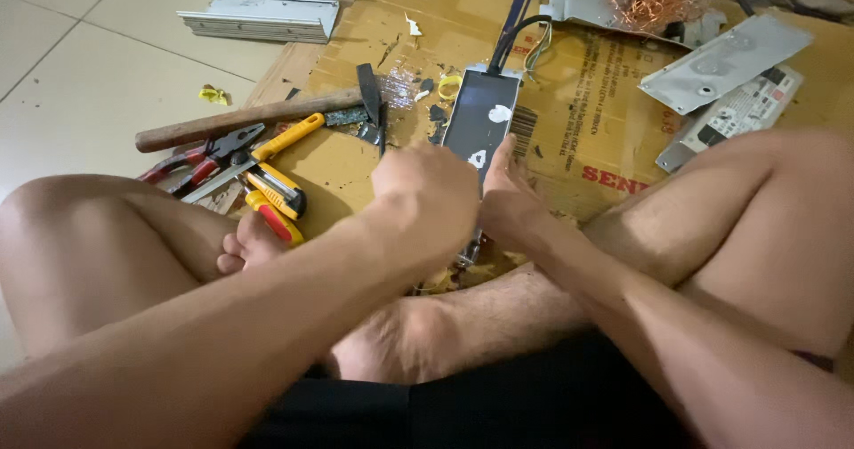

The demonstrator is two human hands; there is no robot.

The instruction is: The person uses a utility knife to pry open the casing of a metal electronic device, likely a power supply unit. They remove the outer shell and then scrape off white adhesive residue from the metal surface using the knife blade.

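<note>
So: person sits cross-legged on flattened cardboard (578, 137), centre and right of frame. Long black box (480, 120) with a cable at its far end lies lengthwise at centre, just ahead of the crossed legs. Right hand (509, 202) presses on the box's near right edge, fingers wrapped along its side. Left hand (425, 195) is a closed fist over the box's near end; what it grips is hidden. Metal covers (722, 62) upper right, aluminium channel (262, 4) upper left. Hammer (258, 118), pliers (200, 157), yellow-handled screwdriver (258, 153), yellow utility knife (277, 193) centre-left. Copper wire tangle (660, 0) at top.
</note>
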